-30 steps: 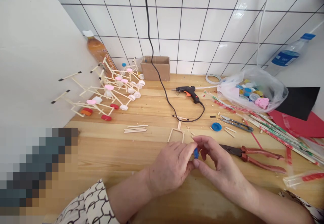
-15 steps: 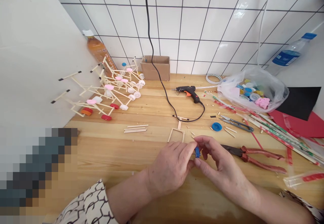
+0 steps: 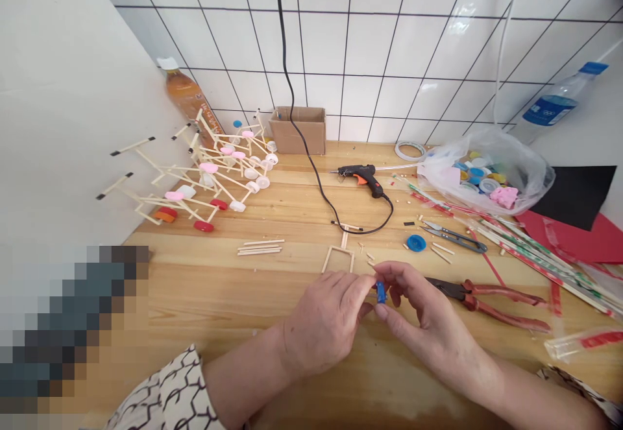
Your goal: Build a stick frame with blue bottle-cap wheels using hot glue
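Between my two hands is a small blue bottle cap [image 3: 380, 292], turned edge-on. My left hand [image 3: 324, 316] pinches it from the left; most of those fingertips are hidden behind the back of the hand. From the right, my right hand [image 3: 421, 316] curls its thumb and fingers around the cap's side. Just beyond the hands lies a stick frame [image 3: 344, 240] with a crossbar that has black ends. Another blue bottle cap [image 3: 416, 243] rests farther right, near thread snips [image 3: 455, 237]. Red-handled pliers [image 3: 487, 300] lie right beside my right hand.
A black glue gun [image 3: 361, 176] with its cord lies mid-table. Stick models with cap wheels [image 3: 209, 169] crowd the left. Loose sticks [image 3: 260, 247] lie nearer. At right are a plastic bag of caps [image 3: 487, 170] and long wrapped sticks [image 3: 540, 255]. A cardboard box [image 3: 304, 133] stands behind.
The blue bottle cap has shifted very slightly to the right, and a little more of it shows. Both hands stay nearly in place around it.
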The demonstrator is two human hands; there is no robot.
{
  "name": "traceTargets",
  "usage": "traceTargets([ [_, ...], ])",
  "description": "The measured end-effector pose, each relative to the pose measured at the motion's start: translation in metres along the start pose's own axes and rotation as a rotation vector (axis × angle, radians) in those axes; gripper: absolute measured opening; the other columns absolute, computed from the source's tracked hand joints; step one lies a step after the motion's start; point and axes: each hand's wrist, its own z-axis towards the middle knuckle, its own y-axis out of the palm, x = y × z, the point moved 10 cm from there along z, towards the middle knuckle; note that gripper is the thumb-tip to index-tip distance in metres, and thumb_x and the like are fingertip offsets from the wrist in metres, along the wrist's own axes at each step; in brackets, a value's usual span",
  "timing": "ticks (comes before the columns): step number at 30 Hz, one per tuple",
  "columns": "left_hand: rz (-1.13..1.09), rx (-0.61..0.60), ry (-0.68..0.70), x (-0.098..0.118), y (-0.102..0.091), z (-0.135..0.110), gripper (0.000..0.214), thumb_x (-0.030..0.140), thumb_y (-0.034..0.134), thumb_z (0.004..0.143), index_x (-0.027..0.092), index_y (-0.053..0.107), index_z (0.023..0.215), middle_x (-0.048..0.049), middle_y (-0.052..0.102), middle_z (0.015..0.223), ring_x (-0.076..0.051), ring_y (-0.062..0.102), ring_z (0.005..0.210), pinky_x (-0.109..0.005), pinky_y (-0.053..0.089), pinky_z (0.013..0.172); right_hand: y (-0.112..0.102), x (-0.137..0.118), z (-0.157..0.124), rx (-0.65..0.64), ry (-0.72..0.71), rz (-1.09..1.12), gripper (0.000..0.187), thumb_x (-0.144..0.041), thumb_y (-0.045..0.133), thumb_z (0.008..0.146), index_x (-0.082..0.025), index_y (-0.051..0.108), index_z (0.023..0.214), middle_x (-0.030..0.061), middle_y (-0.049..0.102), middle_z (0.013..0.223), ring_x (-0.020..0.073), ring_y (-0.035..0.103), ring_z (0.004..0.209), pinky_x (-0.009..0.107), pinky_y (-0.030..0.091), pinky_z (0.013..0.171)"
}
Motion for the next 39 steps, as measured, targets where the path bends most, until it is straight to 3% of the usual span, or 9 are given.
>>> traceTargets([
  [15, 0.023, -0.030, 0.039, 0.003, 0.002, -0.001, 0.016, 0.008, 0.040, 0.085, 0.012, 0.054, 0.093, -0.0065, 0.063, 0.081, -0.017, 0.055, 0.072, -0.031, 0.046, 0.066, -0.003, -0.005, 0.001, -0.004, 0.009, -0.058, 0.018, -0.022, 0.054, 0.078, -0.022, 0.056, 0.095, 0.0015, 0.065, 0.079, 0.0142, 0.057, 0.067, 0.026, 0.051, 0.064],
  [24, 0.060, -0.117, 0.056, 0.007, 0.012, -0.004, 0.020, 0.009, 0.038, 0.084, 0.012, 0.056, 0.093, -0.0061, 0.058, 0.077, -0.017, 0.052, 0.071, -0.031, 0.046, 0.066, -0.001, -0.005, -0.003, -0.042, -0.013, -0.115, 0.017, -0.018, 0.054, 0.077, -0.021, 0.058, 0.093, 0.0013, 0.065, 0.079, 0.0140, 0.057, 0.067, 0.026, 0.050, 0.063],
  [39, 0.170, -0.078, 0.125, 0.022, 0.012, -0.009, 0.018, 0.012, 0.037, 0.085, 0.013, 0.055, 0.083, -0.0055, 0.052, 0.072, -0.019, 0.046, 0.066, -0.033, 0.039, 0.059, 0.001, 0.002, -0.014, -0.083, 0.024, -0.123, 0.018, -0.021, 0.053, 0.076, -0.021, 0.059, 0.093, 0.0025, 0.066, 0.079, 0.0155, 0.057, 0.068, 0.029, 0.052, 0.065],
])
